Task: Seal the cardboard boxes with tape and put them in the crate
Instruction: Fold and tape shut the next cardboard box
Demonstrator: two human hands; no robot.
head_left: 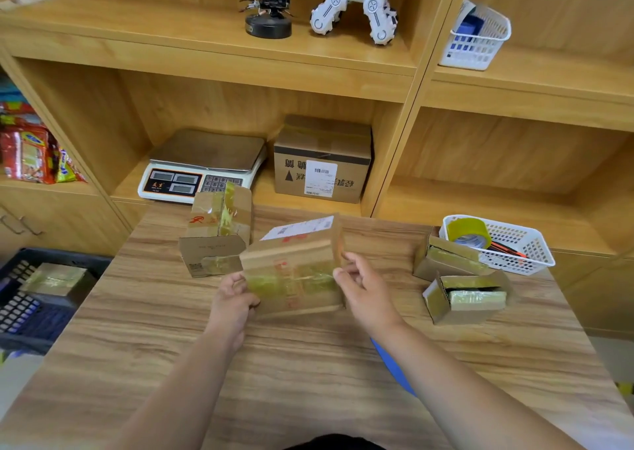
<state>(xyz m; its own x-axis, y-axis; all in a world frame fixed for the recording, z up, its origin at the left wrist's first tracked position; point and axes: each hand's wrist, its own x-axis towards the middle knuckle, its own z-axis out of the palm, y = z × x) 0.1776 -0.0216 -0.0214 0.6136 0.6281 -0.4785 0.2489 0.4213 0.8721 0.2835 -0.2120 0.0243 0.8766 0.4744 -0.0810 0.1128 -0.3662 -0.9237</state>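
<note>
A cardboard box with yellowish tape across its front and a white label on top is held just above the wooden table. My left hand grips its lower left corner and my right hand pinches its right edge. Behind it stands an open box with raised flaps. Two more open boxes, one nearer the back and one nearer me, lie at the right. A roll of yellow tape rests in a white basket. The dark crate at the left holds one taped box.
Wooden shelves rise behind the table, holding a weighing scale, a labelled carton, snack packets, a white robot model and another white basket. Something blue shows under my right forearm.
</note>
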